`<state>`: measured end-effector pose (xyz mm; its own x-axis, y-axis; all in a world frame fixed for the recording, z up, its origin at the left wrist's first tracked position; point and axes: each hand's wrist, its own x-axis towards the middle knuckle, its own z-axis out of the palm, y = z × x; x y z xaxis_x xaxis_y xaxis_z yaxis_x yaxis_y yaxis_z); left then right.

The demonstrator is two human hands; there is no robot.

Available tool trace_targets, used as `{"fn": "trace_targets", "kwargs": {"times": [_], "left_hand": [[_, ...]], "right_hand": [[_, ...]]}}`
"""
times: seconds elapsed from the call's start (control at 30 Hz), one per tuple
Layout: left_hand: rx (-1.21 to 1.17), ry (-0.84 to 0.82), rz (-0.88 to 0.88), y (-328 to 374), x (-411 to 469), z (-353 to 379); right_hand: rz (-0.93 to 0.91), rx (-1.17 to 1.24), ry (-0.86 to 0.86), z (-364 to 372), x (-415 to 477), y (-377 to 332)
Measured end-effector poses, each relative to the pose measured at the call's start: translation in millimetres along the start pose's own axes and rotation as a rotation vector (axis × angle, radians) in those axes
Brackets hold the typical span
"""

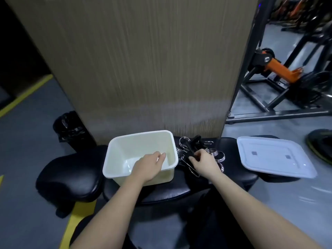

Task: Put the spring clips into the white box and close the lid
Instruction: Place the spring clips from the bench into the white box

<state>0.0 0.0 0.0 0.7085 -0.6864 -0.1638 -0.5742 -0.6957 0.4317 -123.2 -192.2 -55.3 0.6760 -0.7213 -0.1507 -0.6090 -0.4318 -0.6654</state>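
Note:
A white box (pixel 116 150) stands open on a black padded bench, and nothing shows inside it. My left hand (pixel 148 167) reaches over its near rim into the box with fingers spread and nothing in them. Just right of the box lies a pile of spring clips (pixel 193 147), chrome coils with black handles. My right hand (pixel 204 161) rests on that pile with its fingers pinched on a black clip handle. The white lid (pixel 274 156) lies flat on a pad to the far right, apart from the box.
A tall brown panel (pixel 143 60) rises directly behind the bench. A black bin with a bag (pixel 71 130) stands on the floor at left. Black and orange gym machines (pixel 280 69) fill the right background. Yellow floor lines run at left.

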Motion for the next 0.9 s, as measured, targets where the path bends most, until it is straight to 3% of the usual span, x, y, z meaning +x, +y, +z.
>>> {"fn": "trace_targets", "kwargs": {"times": [0.13,0.27,0.37,0.77,0.9], "left_hand": [[0.235,0.101,-0.014,-3,10,21],[0.311,0.110,-0.015,-8,24,30],[0.309,0.116,-0.033,-13,31,34],[0.256,0.124,-0.075,-10,29,37],[0.242,0.116,-0.088,-8,28,36]], "right_hand": [[0.042,0.151,-0.030,14,10,11],[0.117,0.660,-0.112,25,8,17],[0.131,0.868,-0.066,29,4,16],[0.055,1.108,0.136,18,-4,5],[0.115,1.325,0.198,4,-10,3]]}}
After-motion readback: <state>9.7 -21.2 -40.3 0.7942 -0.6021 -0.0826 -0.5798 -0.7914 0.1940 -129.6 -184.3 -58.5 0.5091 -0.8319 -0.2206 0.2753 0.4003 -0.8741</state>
